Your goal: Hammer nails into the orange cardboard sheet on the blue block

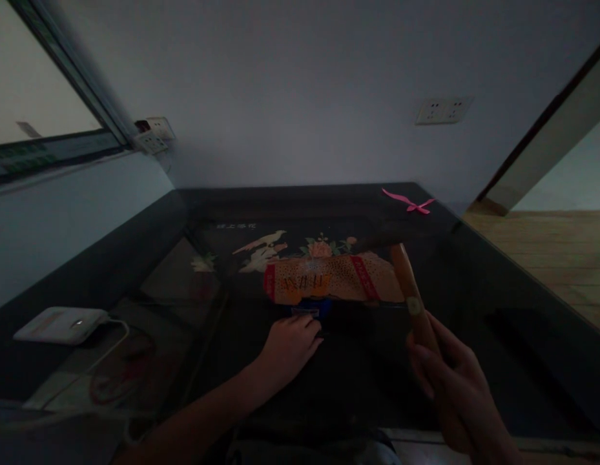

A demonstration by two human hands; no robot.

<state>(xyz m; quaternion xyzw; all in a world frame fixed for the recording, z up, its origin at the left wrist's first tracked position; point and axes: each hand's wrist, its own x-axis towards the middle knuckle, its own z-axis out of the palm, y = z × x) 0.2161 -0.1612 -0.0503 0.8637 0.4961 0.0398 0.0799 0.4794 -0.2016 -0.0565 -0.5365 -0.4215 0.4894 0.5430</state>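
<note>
My right hand (449, 371) is wrapped round the light wooden handle (410, 290) of a tool. A dark shape, perhaps its head, reaches left from the handle's top, too dim to make out. My left hand (292, 342) rests low over the table with its fingers curled at a small blue object (320, 307), which is partly hidden. Just beyond that lies a flattened tan packet (333, 278) with red bands and dark printing, its right end near the wooden handle.
The dark glossy table (367, 368) bears a printed bird and flowers (321, 248). A pink ribbon (416, 206) lies at the back right. On the left is a white power bank (62, 324) with a cable. Sockets (444, 111) are set in the wall behind.
</note>
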